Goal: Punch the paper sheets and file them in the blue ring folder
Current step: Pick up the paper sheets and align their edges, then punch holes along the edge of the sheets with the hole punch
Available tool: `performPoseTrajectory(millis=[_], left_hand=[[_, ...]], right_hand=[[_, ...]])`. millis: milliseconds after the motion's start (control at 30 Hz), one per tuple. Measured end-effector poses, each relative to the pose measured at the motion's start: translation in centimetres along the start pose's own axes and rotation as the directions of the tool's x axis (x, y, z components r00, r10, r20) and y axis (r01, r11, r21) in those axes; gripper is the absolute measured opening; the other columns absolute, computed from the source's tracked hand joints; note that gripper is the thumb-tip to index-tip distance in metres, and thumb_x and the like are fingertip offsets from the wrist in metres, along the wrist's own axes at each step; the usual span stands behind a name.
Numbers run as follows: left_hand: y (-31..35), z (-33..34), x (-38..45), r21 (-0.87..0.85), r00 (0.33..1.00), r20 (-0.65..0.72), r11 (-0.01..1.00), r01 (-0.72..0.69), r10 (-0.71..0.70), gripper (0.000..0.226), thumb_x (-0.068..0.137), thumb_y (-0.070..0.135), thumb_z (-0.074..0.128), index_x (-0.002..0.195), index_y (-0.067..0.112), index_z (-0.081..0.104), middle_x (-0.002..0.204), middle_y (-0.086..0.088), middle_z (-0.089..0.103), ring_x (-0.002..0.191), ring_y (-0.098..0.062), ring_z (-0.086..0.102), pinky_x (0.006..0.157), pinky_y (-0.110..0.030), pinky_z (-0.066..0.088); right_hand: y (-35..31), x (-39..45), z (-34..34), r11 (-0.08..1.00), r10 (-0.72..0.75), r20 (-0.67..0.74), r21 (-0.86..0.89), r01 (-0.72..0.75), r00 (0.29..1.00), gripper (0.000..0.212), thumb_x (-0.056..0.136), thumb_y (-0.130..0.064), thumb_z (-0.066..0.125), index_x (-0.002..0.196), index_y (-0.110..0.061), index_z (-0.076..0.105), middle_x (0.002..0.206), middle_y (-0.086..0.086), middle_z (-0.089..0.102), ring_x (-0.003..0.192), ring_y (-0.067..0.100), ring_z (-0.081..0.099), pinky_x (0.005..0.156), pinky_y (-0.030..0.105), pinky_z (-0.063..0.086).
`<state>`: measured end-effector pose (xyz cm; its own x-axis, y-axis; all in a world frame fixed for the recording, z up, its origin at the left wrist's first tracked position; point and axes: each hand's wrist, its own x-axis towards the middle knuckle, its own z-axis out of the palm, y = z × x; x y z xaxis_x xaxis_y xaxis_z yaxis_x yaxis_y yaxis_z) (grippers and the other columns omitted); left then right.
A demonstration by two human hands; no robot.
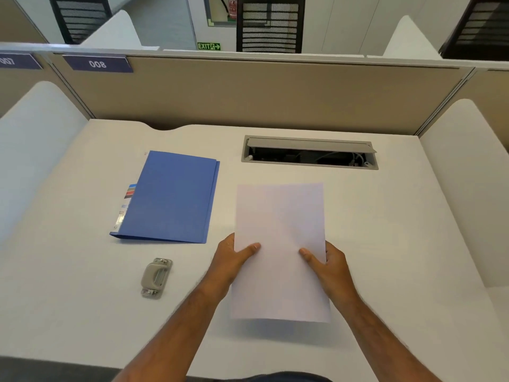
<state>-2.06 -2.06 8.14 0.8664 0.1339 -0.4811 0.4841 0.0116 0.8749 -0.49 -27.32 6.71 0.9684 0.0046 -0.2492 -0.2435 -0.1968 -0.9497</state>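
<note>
White paper sheets (279, 216) are held above the desk, their near edge lifted and casting a shadow. My left hand (234, 257) grips their left edge, thumb on top. My right hand (327, 263) grips the right edge the same way. The blue ring folder (173, 197) lies closed on the desk to the left of the paper, with a coloured label along its spine. A grey hole punch (156, 277) sits on the desk in front of the folder, left of my left forearm.
The white desk (399, 230) is bounded by a beige partition (261, 95) at the back and white side dividers. An open cable tray (309, 153) is set into the desk behind the paper. Black chairs stand beyond the partition.
</note>
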Motion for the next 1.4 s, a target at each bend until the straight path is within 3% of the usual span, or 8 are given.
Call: performPoseTrajectory(millis=[167,300,467,600,667,800,1167,1400], left_hand=[[-1.6,-2.3,0.6,0.11,0.999,-0.042,0.993,0.032,-0.027,0.041,0.096,0.046,0.066,0.133,0.03,0.058,0.125,0.009,0.068,0.107,-0.013,0.069,0.086,-0.032,0.061],[-3.1,-6.1,0.1,0.301,0.97,-0.208,0.951,-0.062,0.129,0.018,0.097,0.034,0.067,0.115,0.032,0.065,0.113,0.012,0.069,0.1,-0.008,0.067,0.077,-0.025,0.056],[-5.3,-13.1,-0.4,0.699,0.848,-0.395,0.715,0.028,0.353,0.02,0.09,0.023,0.074,0.106,0.03,0.066,0.112,0.01,0.064,0.101,-0.02,0.062,0.092,-0.044,0.05],[-6.6,-18.0,-1.0,0.615,0.823,-0.546,0.742,0.267,0.157,0.036,0.093,0.036,0.067,0.126,0.021,0.064,0.137,-0.004,0.057,0.13,-0.033,0.046,0.106,-0.051,0.043],[-7.4,-19.6,-1.3,0.565,0.849,-0.526,0.767,0.304,0.051,0.05,0.092,0.049,0.061,0.131,0.018,0.062,0.139,-0.008,0.055,0.124,-0.032,0.053,0.099,-0.05,0.05],[-7.8,-19.7,-1.6,0.536,0.866,-0.5,0.788,0.305,0.005,0.035,0.099,0.041,0.057,0.114,0.013,0.07,0.112,-0.011,0.07,0.094,-0.029,0.066,0.078,-0.042,0.057],[-6.9,-15.0,-1.1,0.511,0.908,-0.42,0.824,0.245,-0.01,0.026,0.098,0.038,0.061,0.11,0.019,0.073,0.105,-0.001,0.071,0.093,-0.019,0.067,0.072,-0.031,0.049],[-6.4,-10.4,0.6,0.593,0.957,-0.287,0.79,0.155,0.028,0.018,0.097,0.034,0.061,0.085,0.026,0.071,0.087,0.009,0.071,0.081,-0.01,0.067,0.074,-0.036,0.059]], right_hand=[[2.0,-0.5,0.0,0.998,0.058,-0.012,0.039,-0.057,0.998,0.024,0.096,-0.024,0.077,0.119,-0.024,0.073,0.114,-0.01,0.08,0.106,0.013,0.076,0.094,0.039,0.059],[3.1,-0.9,-0.3,0.994,0.092,-0.034,0.06,-0.09,0.995,0.028,0.097,-0.024,0.076,0.124,-0.025,0.071,0.117,-0.011,0.079,0.107,0.013,0.076,0.096,0.043,0.059],[4.2,-1.1,-0.8,0.988,0.142,-0.051,0.071,-0.138,0.989,0.024,0.097,-0.025,0.076,0.121,-0.024,0.073,0.115,-0.008,0.08,0.105,0.016,0.077,0.098,0.051,0.06],[4.6,-1.2,-0.9,0.983,0.165,-0.042,0.088,-0.161,0.985,0.024,0.097,-0.027,0.076,0.12,-0.024,0.073,0.115,-0.007,0.08,0.105,0.018,0.077,0.097,0.053,0.06],[4.7,-1.2,-0.8,0.984,0.162,-0.046,0.088,-0.158,0.986,0.024,0.097,-0.026,0.076,0.121,-0.024,0.073,0.115,-0.009,0.08,0.105,0.016,0.077,0.097,0.052,0.06],[4.9,-1.1,-0.7,0.986,0.152,-0.051,0.076,-0.148,0.987,0.027,0.096,-0.026,0.076,0.123,-0.026,0.071,0.118,-0.011,0.079,0.108,0.015,0.075,0.1,0.05,0.059],[5.5,-0.9,-0.6,0.984,0.169,-0.045,0.067,-0.166,0.985,0.024,0.096,-0.024,0.077,0.12,-0.026,0.072,0.115,-0.012,0.079,0.105,0.013,0.076,0.097,0.049,0.06],[5.8,-0.7,-0.8,0.986,0.159,-0.049,0.052,-0.156,0.986,0.027,0.097,-0.024,0.076,0.123,-0.026,0.071,0.118,-0.011,0.079,0.108,0.013,0.075,0.1,0.049,0.059]])
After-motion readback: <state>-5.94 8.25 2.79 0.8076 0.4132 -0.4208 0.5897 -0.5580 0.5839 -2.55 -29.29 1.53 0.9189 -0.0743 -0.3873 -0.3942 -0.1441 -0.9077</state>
